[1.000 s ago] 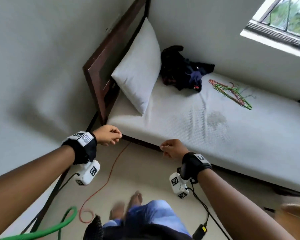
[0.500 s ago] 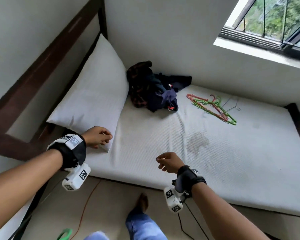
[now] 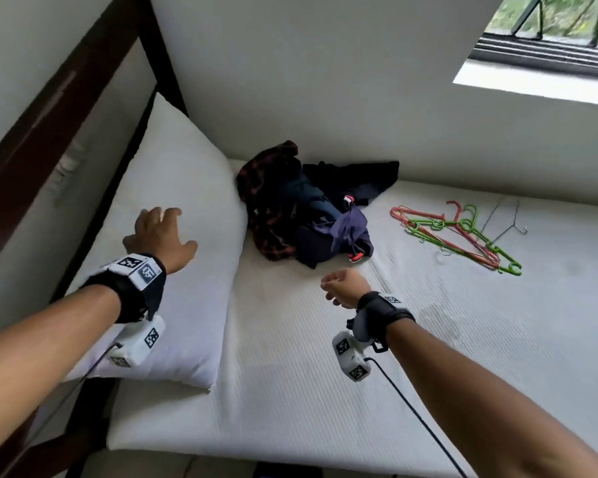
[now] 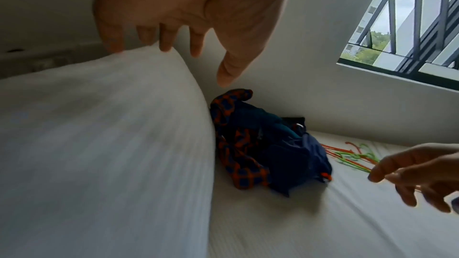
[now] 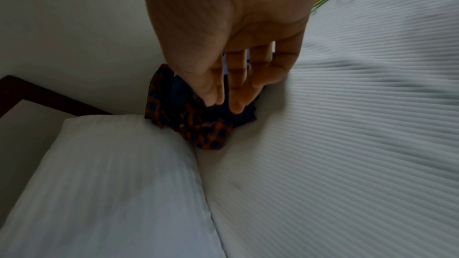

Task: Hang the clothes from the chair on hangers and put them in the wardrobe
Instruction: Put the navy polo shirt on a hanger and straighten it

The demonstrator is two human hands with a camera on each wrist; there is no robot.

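A heap of dark clothes (image 3: 304, 215), one piece checked in orange and navy, lies on the white mattress (image 3: 325, 391) against the wall, beside the pillow (image 3: 187, 174). Red, green and wire hangers (image 3: 456, 236) lie tangled to its right. My left hand (image 3: 159, 232) hovers over the pillow with fingers spread and holds nothing; the left wrist view shows its fingers (image 4: 168, 38) just above the pillow top (image 4: 99, 125). My right hand (image 3: 340, 286) is above the mattress just in front of the heap, loosely curled and empty. In the right wrist view its fingers (image 5: 236, 89) hang relaxed before the clothes (image 5: 203, 130).
A dark wooden headboard (image 3: 49, 132) stands at the left behind the pillow. White walls bound the bed at the back, with a barred window (image 3: 549, 36) at the upper right. Black cables trail from both wrist cameras.
The view has closed in on the bed. Both hands moved forward over the mattress, toward the clothes. My left hand went from curled to spread above the pillow.
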